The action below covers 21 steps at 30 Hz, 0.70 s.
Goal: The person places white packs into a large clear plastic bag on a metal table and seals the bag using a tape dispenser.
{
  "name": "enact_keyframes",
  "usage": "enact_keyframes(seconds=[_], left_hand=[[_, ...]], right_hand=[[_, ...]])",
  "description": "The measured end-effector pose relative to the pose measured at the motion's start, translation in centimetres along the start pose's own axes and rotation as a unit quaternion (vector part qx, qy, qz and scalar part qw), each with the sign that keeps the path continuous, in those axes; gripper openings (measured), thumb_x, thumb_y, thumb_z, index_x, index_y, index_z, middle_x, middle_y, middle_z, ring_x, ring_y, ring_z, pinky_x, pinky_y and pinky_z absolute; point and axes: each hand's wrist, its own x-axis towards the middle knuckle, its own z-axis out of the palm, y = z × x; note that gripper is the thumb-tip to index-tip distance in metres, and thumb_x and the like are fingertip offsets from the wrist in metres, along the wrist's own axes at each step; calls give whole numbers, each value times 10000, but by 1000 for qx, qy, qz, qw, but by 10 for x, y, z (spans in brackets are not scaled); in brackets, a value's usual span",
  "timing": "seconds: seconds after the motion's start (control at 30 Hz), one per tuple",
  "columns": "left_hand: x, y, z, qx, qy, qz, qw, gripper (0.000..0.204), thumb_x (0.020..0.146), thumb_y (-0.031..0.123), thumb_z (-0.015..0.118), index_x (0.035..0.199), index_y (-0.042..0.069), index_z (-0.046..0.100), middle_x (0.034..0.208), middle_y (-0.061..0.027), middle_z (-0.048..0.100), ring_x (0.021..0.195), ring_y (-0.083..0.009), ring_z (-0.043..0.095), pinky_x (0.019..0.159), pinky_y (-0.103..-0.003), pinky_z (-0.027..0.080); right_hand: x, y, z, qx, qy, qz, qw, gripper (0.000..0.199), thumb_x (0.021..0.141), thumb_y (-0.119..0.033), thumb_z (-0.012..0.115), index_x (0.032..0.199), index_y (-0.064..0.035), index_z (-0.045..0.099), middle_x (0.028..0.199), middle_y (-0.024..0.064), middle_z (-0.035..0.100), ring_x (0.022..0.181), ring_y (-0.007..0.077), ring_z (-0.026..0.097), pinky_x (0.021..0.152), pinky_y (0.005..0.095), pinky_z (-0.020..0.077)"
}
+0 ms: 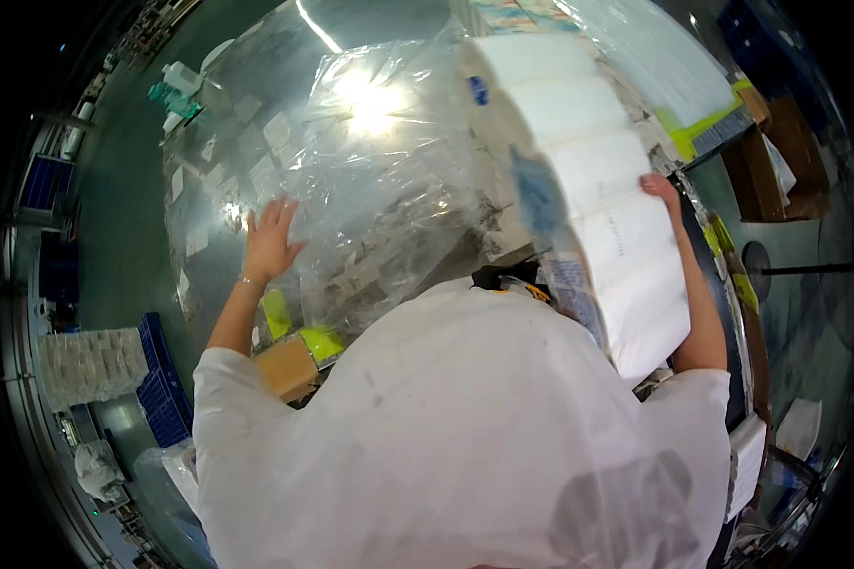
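Note:
My left hand (273, 245) is open, its fingers spread over a large sheet of clear plastic film (389, 180) on the shiny table. On the right, a long row of white packs (617, 204) lies side by side, with soft bulging tops and bluish printing along the left side. My right hand (662, 190) is hooked over the row's right edge, fingers bent against it. My right forearm runs along the same side. The palm and the fingers' undersides are hidden.
A sheet-wrapped stack (659, 62) with yellow tape stands beyond the row. An open cardboard box (778, 166) sits at the right. Bottles (178, 81) stand at the table's far left. Blue crates (161, 389) and a pale stack (90, 365) are on the left.

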Motion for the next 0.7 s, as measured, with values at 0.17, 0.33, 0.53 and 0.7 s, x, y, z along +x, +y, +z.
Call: enact_keyframes(seconds=[0.17,0.33,0.53,0.7], left_hand=[[66,-37,39,-506,67,-168,843,327,868,263,482,1007,-12,592,927,-126,638,848,-226,604,774,-312,450],[86,31,-113,-373,-4,-23,927,511,919,415,322,1168,6,502,1103,-185,559,997,-323,528,910,-359,368],[-1,81,-132,-387,-99,37,916,412,915,307,417,1272,102,431,1004,-207,587,905,-283,574,809,-357,442],[4,95,-117,-548,19,23,836,385,916,243,418,1268,88,434,1048,-186,577,925,-283,565,831,-332,433]], right_hand=[[50,3,77,-89,-193,-6,977,368,751,-229,590,1076,-57,567,1084,118,572,982,222,560,851,325,449],[105,44,112,-110,-257,-116,953,307,754,-194,598,1024,-48,594,1083,119,576,984,232,563,855,324,448],[143,12,133,183,-199,114,956,394,774,-261,539,1052,18,549,978,155,603,873,235,610,749,358,507],[230,4,172,205,40,-7,978,337,777,-256,545,985,8,556,870,138,598,726,250,604,680,355,510]])
